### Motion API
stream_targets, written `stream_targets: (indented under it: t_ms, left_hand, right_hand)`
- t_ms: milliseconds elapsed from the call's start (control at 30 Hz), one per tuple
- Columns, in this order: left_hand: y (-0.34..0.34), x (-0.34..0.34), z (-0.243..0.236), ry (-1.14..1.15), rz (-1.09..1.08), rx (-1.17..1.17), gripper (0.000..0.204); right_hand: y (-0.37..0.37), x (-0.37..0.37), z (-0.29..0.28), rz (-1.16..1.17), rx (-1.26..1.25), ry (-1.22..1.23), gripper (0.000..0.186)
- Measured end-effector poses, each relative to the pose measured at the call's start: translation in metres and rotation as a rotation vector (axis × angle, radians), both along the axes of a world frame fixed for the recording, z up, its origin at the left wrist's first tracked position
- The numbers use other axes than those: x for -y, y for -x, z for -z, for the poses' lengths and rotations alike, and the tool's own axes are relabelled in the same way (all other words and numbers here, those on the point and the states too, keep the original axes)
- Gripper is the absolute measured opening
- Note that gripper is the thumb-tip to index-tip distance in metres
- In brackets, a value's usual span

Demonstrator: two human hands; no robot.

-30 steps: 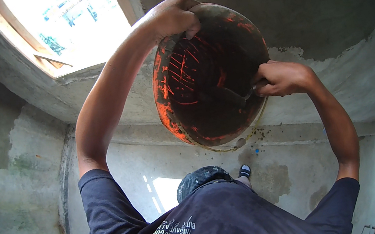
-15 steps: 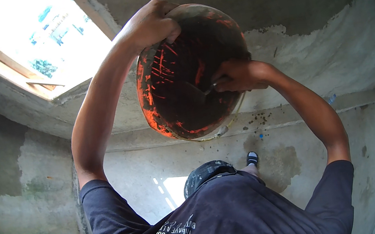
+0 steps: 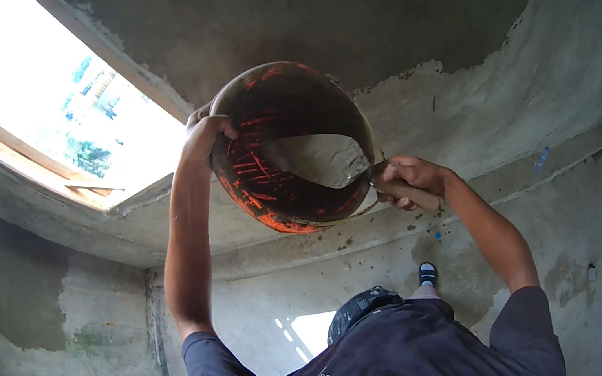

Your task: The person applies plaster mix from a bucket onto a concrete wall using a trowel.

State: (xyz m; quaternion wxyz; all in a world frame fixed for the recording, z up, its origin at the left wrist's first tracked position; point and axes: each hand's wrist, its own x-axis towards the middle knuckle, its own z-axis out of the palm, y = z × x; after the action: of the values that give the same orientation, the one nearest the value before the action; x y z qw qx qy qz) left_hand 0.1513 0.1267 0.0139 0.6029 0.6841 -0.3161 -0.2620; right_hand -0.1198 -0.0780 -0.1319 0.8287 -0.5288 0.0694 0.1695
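Note:
A bucket, orange under dark smears of mortar, is held up in front of me with its mouth tipped toward me. My left hand is closed on its left rim, thumb on the inside. Closed fingers of my right hand hold a trowel by its wooden handle, just outside the bucket's lower right rim. The trowel's blade reaches across the bucket's mouth and carries a heap of wet grey mortar. A thin bucket handle runs along the right rim, partly hidden by the trowel.
Ahead stands a wall with dark, damp-looking plaster above a paler rough surface. At the upper left is a bright window opening with a wooden frame. A plastic bottle lies at right; splatters dot the floor.
The bucket has come lower and slightly left, its mouth turned more toward me. My right hand has drawn back from inside it, and the trowel blade now shows, loaded with mortar.

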Motion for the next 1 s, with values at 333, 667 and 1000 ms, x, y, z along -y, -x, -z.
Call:
stream_targets:
  t_ms: [333,667,1000]
  left_hand:
    - [0.070,0.045,0.017,0.248,-0.114,-0.215,0.052]
    - [0.182,0.105,0.076,0.419,-0.269,-0.228,0.054]
    - [0.306,0.165,0.111,0.414,-0.633,-0.258,0.040]
  right_hand:
    - [0.072,0.055,0.009,0.241,0.157,0.005,0.021]
    - [0.178,0.146,0.007,0.285,0.360,0.031,0.021]
    - [0.272,0.225,0.057,0.458,0.316,0.066,0.017]
